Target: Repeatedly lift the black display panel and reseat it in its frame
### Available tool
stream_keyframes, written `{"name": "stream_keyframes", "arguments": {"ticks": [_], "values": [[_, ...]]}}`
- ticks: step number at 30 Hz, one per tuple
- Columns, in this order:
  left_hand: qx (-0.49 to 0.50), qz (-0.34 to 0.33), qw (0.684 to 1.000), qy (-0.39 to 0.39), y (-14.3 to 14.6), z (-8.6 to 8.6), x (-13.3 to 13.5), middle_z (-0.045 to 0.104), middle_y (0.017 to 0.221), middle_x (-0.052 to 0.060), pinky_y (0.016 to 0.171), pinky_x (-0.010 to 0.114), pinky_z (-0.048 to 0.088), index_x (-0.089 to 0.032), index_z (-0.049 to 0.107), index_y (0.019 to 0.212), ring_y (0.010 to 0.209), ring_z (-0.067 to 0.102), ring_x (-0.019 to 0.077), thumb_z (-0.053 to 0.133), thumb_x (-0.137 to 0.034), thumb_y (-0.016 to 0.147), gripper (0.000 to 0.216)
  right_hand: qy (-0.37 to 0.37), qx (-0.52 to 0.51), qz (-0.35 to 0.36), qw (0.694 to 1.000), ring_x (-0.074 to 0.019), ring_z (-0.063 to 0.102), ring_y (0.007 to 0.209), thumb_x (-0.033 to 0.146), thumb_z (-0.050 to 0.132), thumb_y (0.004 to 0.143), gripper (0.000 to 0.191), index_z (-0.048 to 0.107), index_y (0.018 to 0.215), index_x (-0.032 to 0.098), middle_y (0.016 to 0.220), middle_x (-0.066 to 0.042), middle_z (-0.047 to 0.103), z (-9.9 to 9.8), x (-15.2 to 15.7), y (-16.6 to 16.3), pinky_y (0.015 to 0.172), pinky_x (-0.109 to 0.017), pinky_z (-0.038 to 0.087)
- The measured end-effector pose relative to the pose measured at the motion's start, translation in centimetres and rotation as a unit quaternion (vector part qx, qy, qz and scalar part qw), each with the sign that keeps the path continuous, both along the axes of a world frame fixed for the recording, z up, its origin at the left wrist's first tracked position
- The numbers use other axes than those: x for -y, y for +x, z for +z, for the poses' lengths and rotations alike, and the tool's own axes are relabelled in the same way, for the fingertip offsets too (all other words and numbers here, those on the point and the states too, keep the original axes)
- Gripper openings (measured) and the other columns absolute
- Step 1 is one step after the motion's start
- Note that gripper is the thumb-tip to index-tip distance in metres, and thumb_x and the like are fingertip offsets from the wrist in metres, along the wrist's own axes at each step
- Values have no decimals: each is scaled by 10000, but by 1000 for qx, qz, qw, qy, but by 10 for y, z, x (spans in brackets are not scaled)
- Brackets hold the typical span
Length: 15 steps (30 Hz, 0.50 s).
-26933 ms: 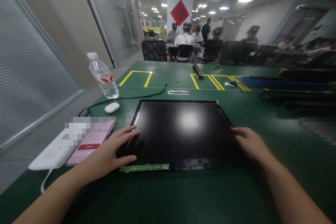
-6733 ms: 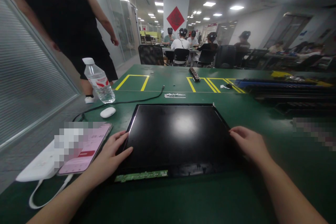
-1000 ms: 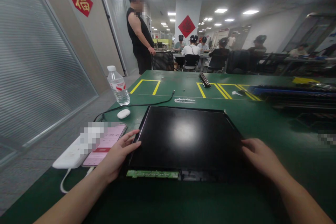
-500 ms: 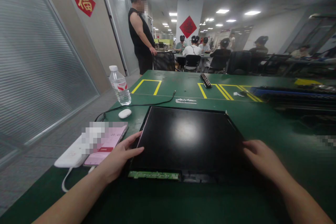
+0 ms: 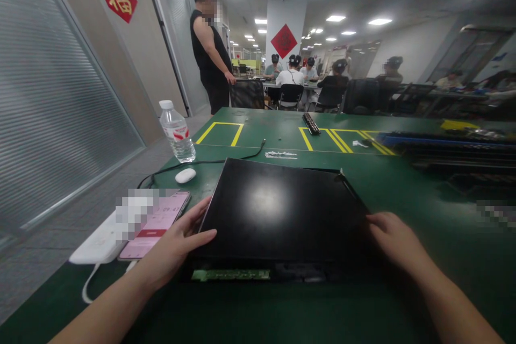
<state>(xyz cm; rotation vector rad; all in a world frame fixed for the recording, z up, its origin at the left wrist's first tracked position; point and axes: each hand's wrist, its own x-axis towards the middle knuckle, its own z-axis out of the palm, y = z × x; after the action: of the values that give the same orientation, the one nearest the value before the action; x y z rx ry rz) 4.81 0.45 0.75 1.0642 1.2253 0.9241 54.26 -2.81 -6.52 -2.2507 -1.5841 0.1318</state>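
A flat black screen panel (image 5: 282, 215) lies over a dark frame (image 5: 350, 185) in front of me, its left side tilted up. My left hand (image 5: 183, 239) grips the panel's raised left edge, thumb on top and fingers beneath. At the right edge, my right hand (image 5: 389, 234) is closed, thumb and fingers on the border; its fingertips are partly hidden. A green circuit board strip (image 5: 230, 274) runs along the near side of the frame, below the panel.
Left of the panel are a phone (image 5: 155, 226), a white power bank (image 5: 100, 244), a white earbud case (image 5: 185, 176) and a water bottle (image 5: 177, 134). A black cable (image 5: 209, 162) crosses behind. Dark stacked parts (image 5: 443, 156) lie right. A person (image 5: 209, 54) stands beyond the table.
My left hand has raised the panel's left side, so it tilts above the frame and board strip. My right hand stays at the right edge. The view has shifted slightly.
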Motion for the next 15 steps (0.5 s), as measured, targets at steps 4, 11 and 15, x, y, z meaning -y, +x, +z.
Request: {"name": "stream_keyframes", "arguments": {"ticks": [4,11,15], "values": [[-1,-6,1000,11,-2,-2,-1,458,1722,111,1247,502,410,-277,556,1572,1576,397,402,967,-457,608,1063,-6,8,6,1000,-308,729,1107,317,473,905,379,804,1034,186,1177,-162,760,0,0,0,970,-432,575],[-13,-15,1000,19,-4,-6,-1,527,1680,76,1236,528,425,-329,577,1561,1558,421,420,941,-480,654,989,-10,5,7,1000,-304,737,1080,328,491,906,366,816,1013,198,1167,-155,756,2,1,-1,929,-421,588],[-20,-22,999,16,-4,-7,-1,497,1700,78,1216,512,453,-332,536,1592,1549,438,417,928,-490,660,1023,-7,8,9,1000,-313,738,1067,325,496,892,362,818,992,194,1148,-162,759,1,0,0,938,-441,588]]}}
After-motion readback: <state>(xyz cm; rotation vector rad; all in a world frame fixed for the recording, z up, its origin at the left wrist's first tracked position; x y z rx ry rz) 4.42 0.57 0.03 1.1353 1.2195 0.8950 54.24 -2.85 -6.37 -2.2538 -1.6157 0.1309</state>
